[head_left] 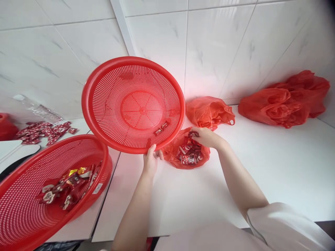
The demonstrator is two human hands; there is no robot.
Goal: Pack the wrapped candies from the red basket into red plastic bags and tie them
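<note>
My left hand [151, 159] grips the lower rim of a red plastic mesh basket [142, 111], thumb over the edge. The basket is tilted up toward me, and a couple of small red wrapped sweets [160, 129] rest low on its inner wall. Just right of it, an opened red plastic bag [205, 157] holds several red and dark wrapped sweets [190, 153]. At the bag's upper edge, my right hand [206, 137] has its fingers closed around a dark red wrapped sweet [193, 134]; the fingertips are partly hidden.
A second red mesh basket [106, 158] with assorted wrapped sweets stands at lower left. Behind it lie a pile of small red packets [44, 131] and a clear plastic bag [43, 111]. Red plastic bags [205, 111] and a larger bundle [277, 104] sit along the tiled wall.
</note>
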